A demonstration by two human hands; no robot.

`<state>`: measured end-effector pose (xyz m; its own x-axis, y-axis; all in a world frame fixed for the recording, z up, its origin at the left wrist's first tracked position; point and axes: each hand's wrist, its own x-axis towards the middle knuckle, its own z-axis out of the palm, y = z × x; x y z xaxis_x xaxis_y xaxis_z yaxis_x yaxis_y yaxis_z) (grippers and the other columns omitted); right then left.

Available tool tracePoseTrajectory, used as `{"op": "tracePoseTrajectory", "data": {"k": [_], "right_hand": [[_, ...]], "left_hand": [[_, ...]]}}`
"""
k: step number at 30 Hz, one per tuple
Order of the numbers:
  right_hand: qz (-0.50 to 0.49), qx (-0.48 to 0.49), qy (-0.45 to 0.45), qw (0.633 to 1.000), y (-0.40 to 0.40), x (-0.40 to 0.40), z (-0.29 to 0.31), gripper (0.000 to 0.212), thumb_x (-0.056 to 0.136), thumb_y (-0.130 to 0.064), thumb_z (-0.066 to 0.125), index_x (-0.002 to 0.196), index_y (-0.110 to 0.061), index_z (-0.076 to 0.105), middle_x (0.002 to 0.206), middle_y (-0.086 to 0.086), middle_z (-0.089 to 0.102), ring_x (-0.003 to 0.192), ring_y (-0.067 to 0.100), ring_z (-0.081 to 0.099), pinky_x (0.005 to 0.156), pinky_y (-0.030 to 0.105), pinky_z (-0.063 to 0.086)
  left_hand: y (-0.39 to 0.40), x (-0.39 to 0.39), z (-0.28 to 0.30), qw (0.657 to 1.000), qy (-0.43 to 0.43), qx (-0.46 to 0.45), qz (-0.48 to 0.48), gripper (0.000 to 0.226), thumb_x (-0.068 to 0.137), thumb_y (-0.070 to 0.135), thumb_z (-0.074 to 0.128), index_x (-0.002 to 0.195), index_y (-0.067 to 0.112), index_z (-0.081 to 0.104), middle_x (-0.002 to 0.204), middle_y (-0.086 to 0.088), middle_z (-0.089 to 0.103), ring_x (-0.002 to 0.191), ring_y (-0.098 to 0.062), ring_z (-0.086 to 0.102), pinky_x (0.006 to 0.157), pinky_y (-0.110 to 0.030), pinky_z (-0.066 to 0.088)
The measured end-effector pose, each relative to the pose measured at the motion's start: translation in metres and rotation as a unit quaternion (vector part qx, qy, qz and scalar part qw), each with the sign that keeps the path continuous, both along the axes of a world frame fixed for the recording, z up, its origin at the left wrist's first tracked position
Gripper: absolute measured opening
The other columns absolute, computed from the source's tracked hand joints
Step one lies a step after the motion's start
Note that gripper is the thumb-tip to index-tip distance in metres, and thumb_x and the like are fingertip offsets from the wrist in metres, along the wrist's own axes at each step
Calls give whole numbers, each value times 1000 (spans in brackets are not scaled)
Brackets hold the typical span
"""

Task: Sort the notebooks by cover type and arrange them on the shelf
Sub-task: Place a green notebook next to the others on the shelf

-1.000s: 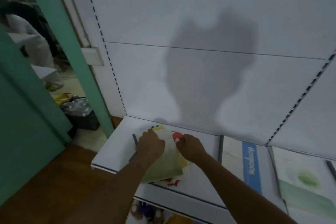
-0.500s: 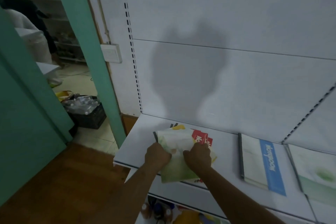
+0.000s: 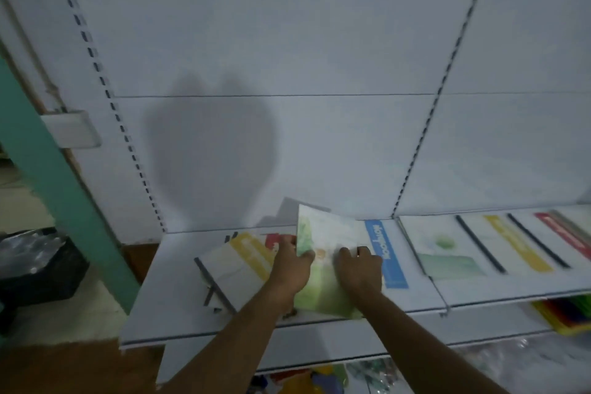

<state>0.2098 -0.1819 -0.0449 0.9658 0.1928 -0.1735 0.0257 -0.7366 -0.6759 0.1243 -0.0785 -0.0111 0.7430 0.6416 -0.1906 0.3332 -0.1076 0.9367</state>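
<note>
Both hands' grip clamps green notebook (image 3: 323,265) (blurred); stack beneath probably hidden.

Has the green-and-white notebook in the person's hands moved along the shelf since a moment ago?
Yes. The green-and-white notebook has shifted right, off the yellow-striped notebook, toward the blue-striped notebook.

— Where was there room on the shelf (image 3: 166,294)?

— At its left end, bare board lay between the slotted upright (image 3: 128,137) and the yellow-banded notebook (image 3: 236,261). Above the whole shelf the back panel (image 3: 287,41) rose with open air before it.

— And what stood in the way?

— Both hands, left (image 3: 292,269) and right (image 3: 359,269), held a green notebook (image 3: 323,265) tilted up mid-shelf. Rightwards lay a blue-banded notebook (image 3: 385,253), another green one (image 3: 444,249), then yellow (image 3: 518,243) and red (image 3: 563,230) covers, close-packed.
</note>
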Motion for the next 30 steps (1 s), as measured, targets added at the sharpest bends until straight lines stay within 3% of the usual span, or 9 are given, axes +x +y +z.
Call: {"op": "tracePoseTrajectory", "data": {"k": [5, 9, 13, 17, 23, 27, 30], "right_hand": [[-123, 120, 10, 985, -128, 50, 23, 35, 94, -35, 43, 114, -8, 53, 101, 8, 59, 92, 28, 56, 79, 32, 44], [-218, 116, -23, 969, -241, 76, 32, 35, 92, -34, 44, 107, -5, 55, 102, 11, 59, 89, 29, 53, 75, 31, 36], [-254, 76, -52, 963, -343, 103, 29, 22, 95, -25, 44, 78, -11, 50, 88, 13, 55, 90, 35, 55, 68, 33, 35], [-294, 73, -40, 952, -413, 130, 18, 27, 94, -31, 43, 101, -8, 55, 91, 8, 55, 95, 33, 59, 76, 32, 46], [-288, 103, -7, 952, -444, 168, 9, 29, 93, -30, 47, 111, -8, 54, 86, 2, 55, 89, 28, 57, 76, 30, 44], [-239, 118, -31, 963, -411, 192, 7, 19, 85, -20, 60, 98, -6, 60, 76, 0, 55, 83, 34, 61, 65, 30, 45], [-188, 124, -43, 973, -371, 215, 7, 44, 82, -26, 62, 120, -8, 51, 104, 16, 62, 93, 36, 62, 78, 41, 53]], "left_hand": [[-109, 75, 20, 991, -32, -24, -127, 23, 92, 16, 59, 110, 17, 43, 101, -1, 59, 85, -16, 59, 67, -25, 46], [-212, 125, 24, 977, -32, -16, -211, 29, 88, 19, 67, 107, 18, 45, 99, 0, 59, 87, -18, 60, 71, -28, 50], [-308, 164, 20, 964, -27, 2, -264, 33, 86, 21, 68, 113, 12, 51, 102, -1, 60, 87, -16, 59, 67, -24, 46], [-373, 194, 11, 958, -8, 14, -286, 37, 86, 23, 65, 118, 11, 52, 108, -4, 62, 90, -19, 61, 71, -27, 49], [-403, 223, 0, 964, 10, 42, -262, 39, 86, 15, 59, 123, 12, 46, 114, -7, 62, 90, -21, 61, 67, -26, 48], [-373, 241, -3, 973, 10, 63, -220, 38, 86, 13, 59, 123, 13, 51, 114, -6, 64, 93, -21, 62, 70, -26, 47], [-332, 254, -10, 981, 19, 80, -175, 38, 84, 12, 59, 122, 11, 55, 114, -8, 65, 97, -24, 63, 77, -30, 51]]}}
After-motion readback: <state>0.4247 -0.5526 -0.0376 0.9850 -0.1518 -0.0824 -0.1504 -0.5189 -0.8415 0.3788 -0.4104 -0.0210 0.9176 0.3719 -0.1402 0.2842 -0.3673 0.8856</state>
